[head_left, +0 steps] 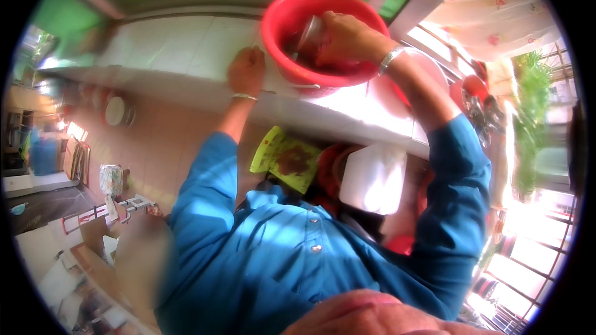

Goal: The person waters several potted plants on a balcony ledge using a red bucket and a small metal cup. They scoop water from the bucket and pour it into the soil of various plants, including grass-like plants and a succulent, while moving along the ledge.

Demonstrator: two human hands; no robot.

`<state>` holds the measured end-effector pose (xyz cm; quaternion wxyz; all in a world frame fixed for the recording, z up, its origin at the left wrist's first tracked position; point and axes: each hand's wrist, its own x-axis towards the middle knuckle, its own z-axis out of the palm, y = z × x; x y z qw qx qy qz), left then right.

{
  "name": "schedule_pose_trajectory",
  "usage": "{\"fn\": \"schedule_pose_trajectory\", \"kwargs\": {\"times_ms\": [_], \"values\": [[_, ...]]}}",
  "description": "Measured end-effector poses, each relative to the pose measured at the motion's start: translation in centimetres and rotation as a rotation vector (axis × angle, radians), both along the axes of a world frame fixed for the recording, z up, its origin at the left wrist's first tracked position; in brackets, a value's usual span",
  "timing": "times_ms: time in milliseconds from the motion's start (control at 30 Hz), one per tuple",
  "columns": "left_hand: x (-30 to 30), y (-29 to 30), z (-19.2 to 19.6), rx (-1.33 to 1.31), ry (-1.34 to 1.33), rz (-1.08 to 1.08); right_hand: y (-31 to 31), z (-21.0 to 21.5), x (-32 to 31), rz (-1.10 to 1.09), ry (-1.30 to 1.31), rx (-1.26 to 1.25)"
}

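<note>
At the far counter (186,49), we see the right hand (347,37) reach into the red basin (279,18), fingers closed around a metal cup (310,34); left hand (247,69) rests just left of the basin, fingers curled on the white tiles.

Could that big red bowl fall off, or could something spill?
It might. The round red plastic basin seems to sit close to the front edge of the white tiled counter, so a hard push could slide it off. The right hand is inside the basin gripping a shiny metal thing, so whatever is in there might splash onto the blue shirt sleeve. The left hand only rests on the counter beside the basin, so it isn't steadying it.
</note>
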<state>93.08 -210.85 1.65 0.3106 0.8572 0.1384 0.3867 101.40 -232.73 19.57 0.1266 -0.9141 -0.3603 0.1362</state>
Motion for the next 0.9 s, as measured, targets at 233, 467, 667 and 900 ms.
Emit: {"fn": "schedule_pose_trajectory", "kwargs": {"times_ms": [233,467,667,900], "values": [[-0.4,0.2,0.0,-0.004,-0.001,0.003,3.0,-2.5,0.4,0.014,0.091,-0.187],[-0.4,-0.2,0.4,0.013,0.006,0.038,4.2,-4.4,1.8,0.05,0.046,-0.039],[0.1,-0.3,-0.6,-0.014,0.0,-0.102,1.2,-0.6,1.4,-0.017,0.176,0.072],[-1.2,0.4,0.6,-0.002,-0.017,-0.138,-1.9,3.0,-0.2,0.038,0.35,0.509]]}}
